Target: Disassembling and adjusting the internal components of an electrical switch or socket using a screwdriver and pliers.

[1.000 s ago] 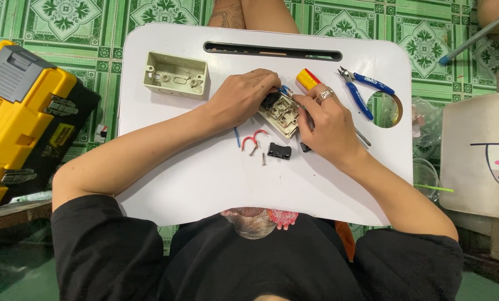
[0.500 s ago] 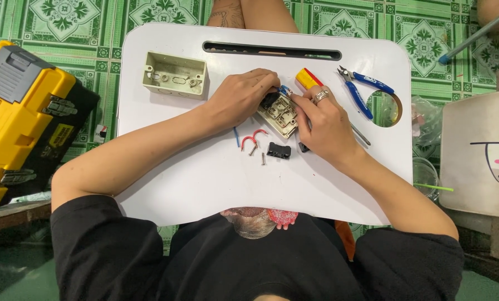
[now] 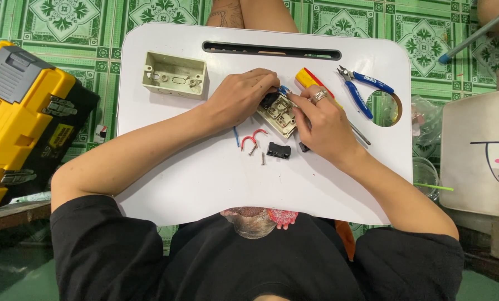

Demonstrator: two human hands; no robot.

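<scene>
Nearest the body, the white lap tray (image 3: 205,184) spans the legs; its near half is bare. Mid-tray lie small loose parts: two curved red wire pieces (image 3: 252,137), a short blue wire (image 3: 236,136), two screws (image 3: 257,153) and a black plastic insert (image 3: 278,150). Just above them sits the beige switch module (image 3: 279,113), roughly tray centre, tilted. Left hand (image 3: 239,98) closes its fingertips on the module's upper-left edge, pinching it in place. Right hand (image 3: 319,122) (ring on one finger) is curled around a yellow-and-red-handled screwdriver (image 3: 308,80), fingers closed on it; the tip itself cannot be made out. Further out: a beige wall box (image 3: 175,74) at upper left, well apart from the hands, and blue-handled pliers (image 3: 366,90) at upper right beside the tray's round cut-out. Off the tray, left, a yellow toolbox (image 3: 21,117) on the green tiled floor.
</scene>
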